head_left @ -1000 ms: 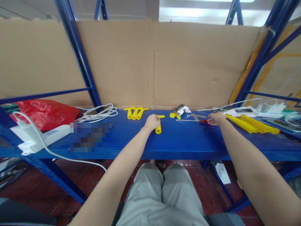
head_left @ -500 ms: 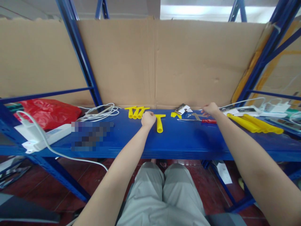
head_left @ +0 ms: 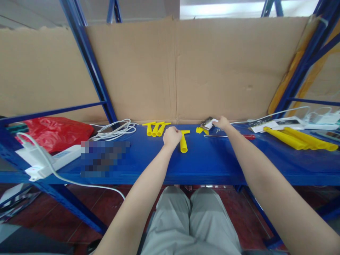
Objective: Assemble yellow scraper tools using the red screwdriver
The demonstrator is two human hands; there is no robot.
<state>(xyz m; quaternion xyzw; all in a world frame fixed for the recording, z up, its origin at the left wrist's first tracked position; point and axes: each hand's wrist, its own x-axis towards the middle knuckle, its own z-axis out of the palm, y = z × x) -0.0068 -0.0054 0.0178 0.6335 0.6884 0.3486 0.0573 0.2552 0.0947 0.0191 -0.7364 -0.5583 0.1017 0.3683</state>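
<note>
My left hand is closed at the left end of the crossbar of a yellow T-shaped plastic piece, whose hollow stem points toward me. My right hand reaches to the back of the shelf, its fingertips together at the right edge of a black-and-white packet. Whatever they pinch is too small to make out. Small yellow pieces lie just in front of the packet. Beneath my right wrist is a screwdriver with a red handle, its shaft pointing left.
Three similar yellow T-shaped pieces lie left of my left hand. Several yellow tubes rest at the right. Coiled white cable, a red plastic bag and a power strip occupy the left. Cardboard closes off the back.
My right hand has moved left, from beyond the screwdriver to the packet. My left hand stays by the T-shaped piece. The view has shifted slightly.
</note>
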